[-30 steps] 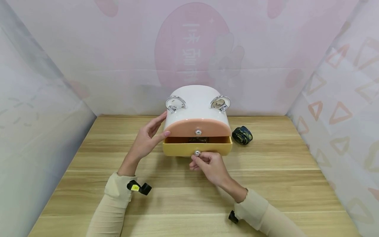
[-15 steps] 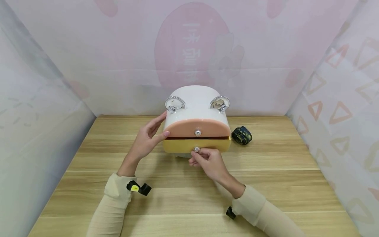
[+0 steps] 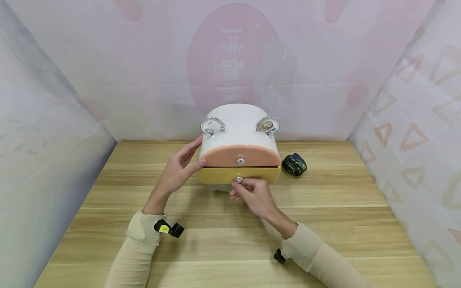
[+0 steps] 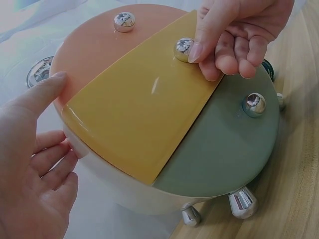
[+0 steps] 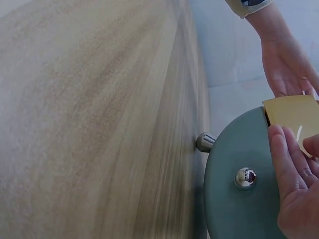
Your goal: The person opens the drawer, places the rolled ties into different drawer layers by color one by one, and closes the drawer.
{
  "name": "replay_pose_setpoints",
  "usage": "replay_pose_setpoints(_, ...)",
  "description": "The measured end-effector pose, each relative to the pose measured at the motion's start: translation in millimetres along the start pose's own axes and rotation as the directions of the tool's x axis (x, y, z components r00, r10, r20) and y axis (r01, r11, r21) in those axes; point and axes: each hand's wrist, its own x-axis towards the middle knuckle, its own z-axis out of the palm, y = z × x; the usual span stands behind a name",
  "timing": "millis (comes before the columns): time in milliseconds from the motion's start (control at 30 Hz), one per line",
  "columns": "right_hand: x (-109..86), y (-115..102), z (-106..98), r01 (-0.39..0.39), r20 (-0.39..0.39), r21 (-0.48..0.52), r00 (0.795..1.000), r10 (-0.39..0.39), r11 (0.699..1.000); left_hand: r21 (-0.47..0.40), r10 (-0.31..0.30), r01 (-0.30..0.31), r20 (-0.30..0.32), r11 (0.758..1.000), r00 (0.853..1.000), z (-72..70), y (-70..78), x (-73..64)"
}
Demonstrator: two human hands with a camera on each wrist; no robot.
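Note:
A rounded white storage box (image 3: 237,120) with three drawers stands on the table. Its top drawer is orange (image 3: 219,155), the middle one is yellow (image 4: 134,104), and the bottom one is green (image 4: 224,144). The yellow drawer juts slightly past the other two. Thumb and index finger of my right hand (image 3: 256,198) pinch its silver knob (image 3: 239,180); the other fingers curl loosely below. My left hand (image 3: 176,172) rests against the box's left side, fingers fairly straight, thumb on the edge of the orange front.
A rolled dark patterned strap (image 3: 294,164) lies right of the box. Two round chrome-rimmed pieces (image 3: 267,126) stick up from the box top. Short silver feet (image 4: 242,203) hold it above the wooden table (image 3: 216,248). Printed cloth walls (image 3: 151,72) enclose the table's back and sides.
The yellow drawer has slid back into the box, with my right hand moving forward on its knob; the dark thing inside it is now hidden. My left hand has stayed in place.

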Motion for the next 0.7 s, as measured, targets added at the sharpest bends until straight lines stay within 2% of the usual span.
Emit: replay_pose_setpoints(700,7.2,1.6,-2.5,0.024,-0.009,-0.017,1.000,-0.024,1.000,-0.007,0.001,-0.001,-0.011,1.000,1.000,0.7,-1.0,0.0)
